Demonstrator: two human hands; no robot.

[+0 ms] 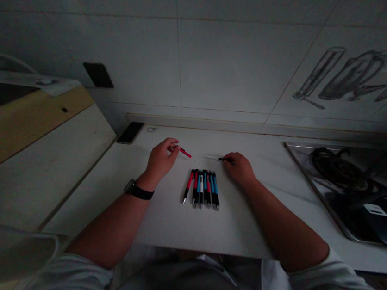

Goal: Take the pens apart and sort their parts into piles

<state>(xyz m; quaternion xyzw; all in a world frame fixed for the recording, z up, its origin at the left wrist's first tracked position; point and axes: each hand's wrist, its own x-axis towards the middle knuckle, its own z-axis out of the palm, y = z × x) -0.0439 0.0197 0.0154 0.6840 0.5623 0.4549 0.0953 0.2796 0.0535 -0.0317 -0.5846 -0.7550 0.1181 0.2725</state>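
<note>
Between the thumb and fingers of my left hand (pixel 163 159) is a red pen (pixel 186 153), its red end pointing right. My right hand (pixel 240 168) pinches the black part of a white pen (pixel 212 157), whose pale end points left toward the red one. A gap lies between the two pens. Just below them, several pens (pixel 205 189) in red, blue and white with black grips lie side by side on the white counter (pixel 170 228), tips toward me. One red pen (pixel 189 182) sits slightly apart at the row's left.
A phone (pixel 130 132) and a small ring-shaped item (pixel 152 130) lie at the back left. On the right is a gas stove (pixel 317 187) with a metal edge. A large white panel (pixel 38 160) borders the counter's left side, and a tiled wall (pixel 226 69) stands behind.
</note>
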